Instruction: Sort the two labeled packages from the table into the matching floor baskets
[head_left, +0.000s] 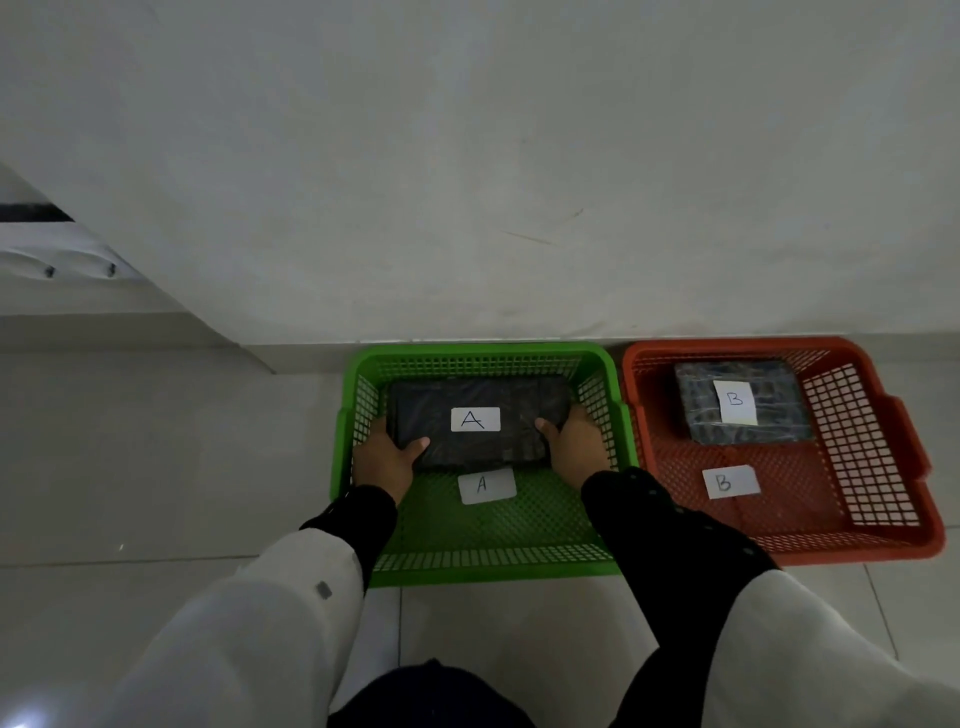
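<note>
A black wrapped package with a white "A" label (519, 415) is inside the green basket (498, 564), toward its far side. My left hand (387, 460) grips the package's left end and my right hand (574, 447) grips its right end. A white "A" tag (487, 486) lies on the green basket's floor just in front of the package. To the right stands the red basket (872, 447); a dark grey package with a "B" label (698, 410) lies in its far part, and a "B" tag (730, 482) lies on its floor.
Both baskets stand on a light tiled floor (156, 467) against a pale wall (467, 182). A white ledge or fixture (67, 249) juts out at the left. My sleeves and knees fill the bottom of the view.
</note>
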